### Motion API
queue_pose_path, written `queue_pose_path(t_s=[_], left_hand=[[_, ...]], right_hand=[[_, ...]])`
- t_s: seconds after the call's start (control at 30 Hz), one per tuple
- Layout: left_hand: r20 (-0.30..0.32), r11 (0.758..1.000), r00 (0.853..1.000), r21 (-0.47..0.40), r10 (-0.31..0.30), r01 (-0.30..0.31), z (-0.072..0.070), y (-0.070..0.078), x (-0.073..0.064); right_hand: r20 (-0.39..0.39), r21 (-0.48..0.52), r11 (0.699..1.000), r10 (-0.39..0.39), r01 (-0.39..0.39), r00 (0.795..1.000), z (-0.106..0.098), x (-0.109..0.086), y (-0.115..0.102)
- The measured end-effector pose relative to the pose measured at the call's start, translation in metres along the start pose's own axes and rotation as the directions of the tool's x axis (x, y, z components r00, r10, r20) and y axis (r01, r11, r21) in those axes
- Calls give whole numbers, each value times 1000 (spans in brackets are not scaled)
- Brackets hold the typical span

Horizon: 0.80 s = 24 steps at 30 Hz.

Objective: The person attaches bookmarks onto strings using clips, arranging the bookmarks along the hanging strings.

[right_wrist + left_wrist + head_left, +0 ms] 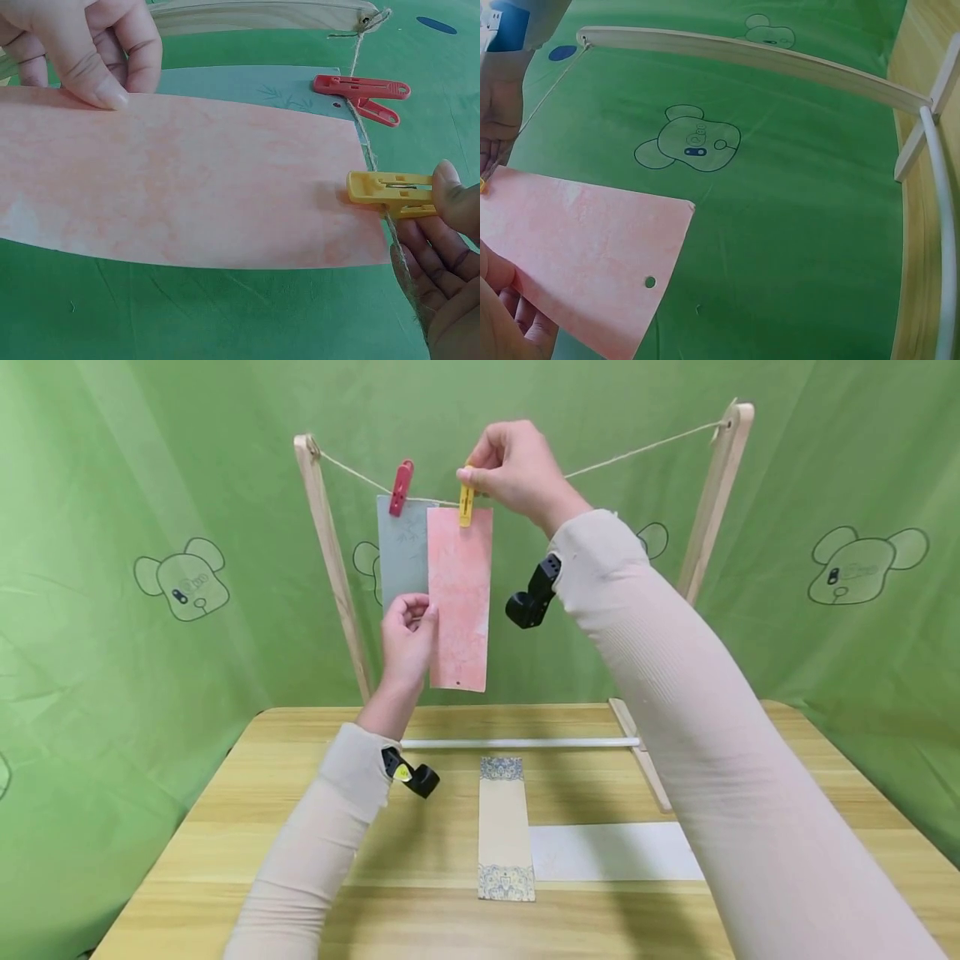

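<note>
A pink card hangs upright at the string, its top edge in the jaws of a yellow clothespin. My right hand pinches that clothespin's upper end between thumb and fingers, plain in the right wrist view. Lower down, my left hand pinches the pink card's left edge. Partly behind the pink card hangs a blue-grey card, held on the string by a red clothespin. In the left wrist view the pink card shows a punched hole near its lower end.
Two wooden posts carry the string, with a white rod low between them. On the wooden table lie a beige card with patterned ends and a white card. Green cloth hangs behind.
</note>
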State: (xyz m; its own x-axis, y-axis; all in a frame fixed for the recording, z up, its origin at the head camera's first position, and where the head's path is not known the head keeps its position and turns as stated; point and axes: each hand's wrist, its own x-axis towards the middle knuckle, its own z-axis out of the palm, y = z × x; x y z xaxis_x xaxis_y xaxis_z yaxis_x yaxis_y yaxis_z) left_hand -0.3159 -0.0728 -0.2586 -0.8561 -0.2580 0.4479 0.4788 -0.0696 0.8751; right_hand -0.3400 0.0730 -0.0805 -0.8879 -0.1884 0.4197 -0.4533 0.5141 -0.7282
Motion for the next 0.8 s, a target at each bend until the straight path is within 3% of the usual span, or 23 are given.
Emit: queue_pose_path(t_s=[0.37,0.57,0.8], left_hand=[[6,1000,1000,-3,-2,2,1,3,1],[9,1000,1000,-6,-29,29,0,2,1],[11,1000,999,-7,-31,31,0,1,1]], right_hand=[[38,65,996,61,-63,997,0,0,0],[76,66,996,53,-58,996,-1,-1,4],[144,138,989,22,-43,989,-5,-1,9]])
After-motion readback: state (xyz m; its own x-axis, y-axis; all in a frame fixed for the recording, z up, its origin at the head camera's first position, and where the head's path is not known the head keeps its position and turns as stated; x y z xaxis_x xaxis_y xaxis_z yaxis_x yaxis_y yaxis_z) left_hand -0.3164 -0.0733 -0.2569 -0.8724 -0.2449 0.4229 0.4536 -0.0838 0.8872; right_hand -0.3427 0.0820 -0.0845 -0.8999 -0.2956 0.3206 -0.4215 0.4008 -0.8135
